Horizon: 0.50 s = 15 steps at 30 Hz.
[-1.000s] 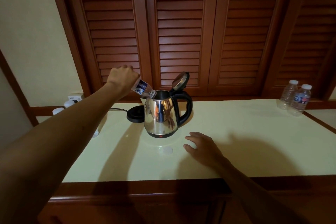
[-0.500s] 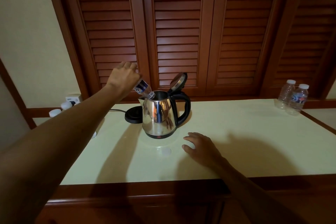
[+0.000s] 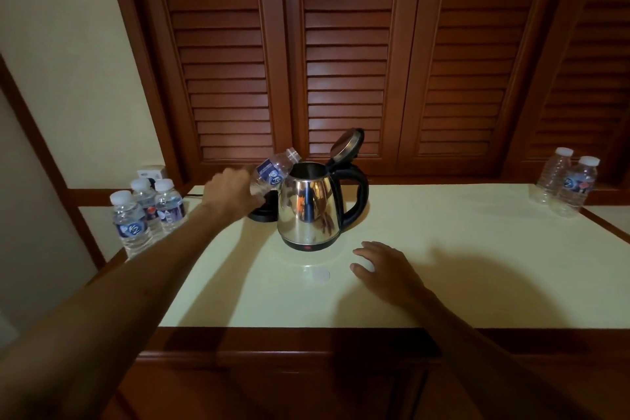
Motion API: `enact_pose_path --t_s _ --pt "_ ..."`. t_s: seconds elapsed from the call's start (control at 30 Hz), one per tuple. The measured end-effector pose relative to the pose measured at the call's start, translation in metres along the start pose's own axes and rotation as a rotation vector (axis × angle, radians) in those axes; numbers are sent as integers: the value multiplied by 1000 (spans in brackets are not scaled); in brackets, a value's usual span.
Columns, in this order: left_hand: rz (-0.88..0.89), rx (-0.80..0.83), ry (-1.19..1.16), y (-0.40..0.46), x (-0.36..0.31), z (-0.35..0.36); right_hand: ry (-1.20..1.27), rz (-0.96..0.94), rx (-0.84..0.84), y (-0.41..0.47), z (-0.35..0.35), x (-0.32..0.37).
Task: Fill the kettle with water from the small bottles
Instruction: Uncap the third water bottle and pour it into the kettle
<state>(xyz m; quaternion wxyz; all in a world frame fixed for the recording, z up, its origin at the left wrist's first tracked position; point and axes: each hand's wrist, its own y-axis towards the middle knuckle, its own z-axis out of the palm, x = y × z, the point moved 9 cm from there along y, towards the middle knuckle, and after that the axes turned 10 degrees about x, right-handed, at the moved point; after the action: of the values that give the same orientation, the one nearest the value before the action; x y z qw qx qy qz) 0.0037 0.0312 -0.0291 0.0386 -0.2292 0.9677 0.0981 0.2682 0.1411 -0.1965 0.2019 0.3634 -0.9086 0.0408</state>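
Note:
A steel kettle (image 3: 308, 208) with a black handle stands mid-table, its lid (image 3: 347, 144) flipped up. My left hand (image 3: 231, 194) grips a small uncapped bottle (image 3: 274, 171) just left of the kettle, its neck slanting up toward the kettle's rim. My right hand (image 3: 383, 266) rests flat on the table to the kettle's front right, fingers spread. A white bottle cap (image 3: 321, 274) lies in front of the kettle. Three capped bottles (image 3: 146, 213) with water stand at the table's left edge. Two capped bottles (image 3: 567, 182) that look empty stand at the far right.
The kettle's black base (image 3: 260, 213) sits behind my left hand, its cord running left toward a white wall plug (image 3: 151, 172). Louvred wooden doors (image 3: 344, 51) back the cream table (image 3: 443, 266). A dark wooden edge runs along the front.
My left hand has dropped and pulled back left, swinging the bottle from mouth-down over the kettle to neck-up beside it. The view tipped down, showing the left bottles. My right hand stayed put.

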Motion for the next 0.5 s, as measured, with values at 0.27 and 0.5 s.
enact_pose_path --t_s 0.27,0.5 --pt "41 80 -729 -46 -8 76 -38 -5 36 0 1 3" --pt "30 183 -953 -72 -3 124 -64 -7 34 -3 -1 7"
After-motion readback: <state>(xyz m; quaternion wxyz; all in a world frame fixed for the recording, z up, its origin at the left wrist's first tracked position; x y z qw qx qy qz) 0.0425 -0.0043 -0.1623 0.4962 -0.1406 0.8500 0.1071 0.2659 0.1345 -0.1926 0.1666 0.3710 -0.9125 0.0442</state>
